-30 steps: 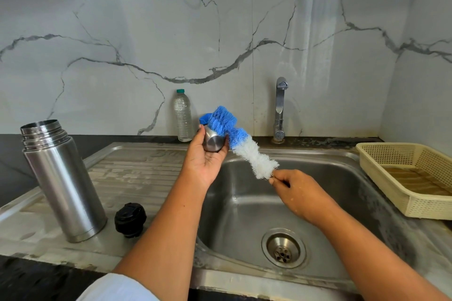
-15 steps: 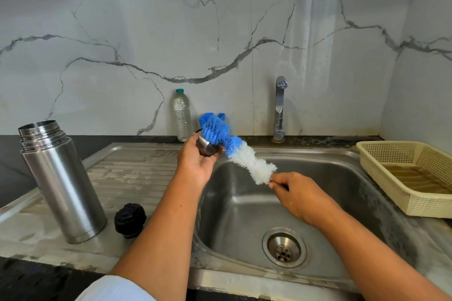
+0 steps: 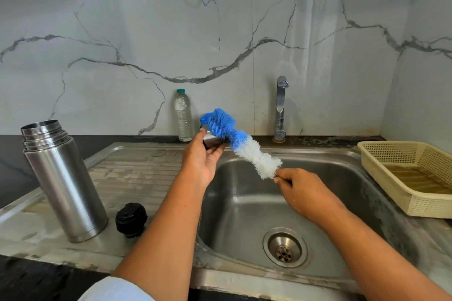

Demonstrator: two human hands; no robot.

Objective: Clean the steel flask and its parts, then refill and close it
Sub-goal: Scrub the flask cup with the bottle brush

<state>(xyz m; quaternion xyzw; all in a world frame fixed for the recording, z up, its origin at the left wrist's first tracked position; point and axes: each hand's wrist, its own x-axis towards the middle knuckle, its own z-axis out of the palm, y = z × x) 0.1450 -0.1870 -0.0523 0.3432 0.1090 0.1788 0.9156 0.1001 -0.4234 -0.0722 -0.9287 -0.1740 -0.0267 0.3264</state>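
Three flask parts in view: the steel flask (image 3: pixel 64 186) stands upright with its mouth open on the drainboard (image 3: pixel 137 173) at 9 o'clock of the frame, the black stopper (image 3: pixel 131 220) sits on the drainboard at the flask's 3 o'clock, near its base but not touching, and the small steel cup (image 3: pixel 213 142) is held up near frame centre over the far-left corner of the sink basin (image 3: pixel 244 203); left hand (image 3: pixel 204 161) cradles the cup from below with fingers curled round it; bottle brush (image 3: pixel 241 145) has its blue end against the cup at the cup's 1 o'clock, cannot tell if bristles go inside; brush slants down toward 4 o'clock, blue bristles then white; right hand (image 3: pixel 303 190) pinches the thin handle right at the end of the white bristles, above the basin; drain (image 3: pixel 285 250) at 6 o'clock of the right hand; tap (image 3: pixel 280 107) at the basin's 12 o'clock by the marble wall; plastic water bottle (image 3: pixel 183 117) with green cap upright at the wall, 11 o'clock of the left hand; cream basket (image 3: pixel 381 171) at 3 o'clock of the frame on the sink's right ledge
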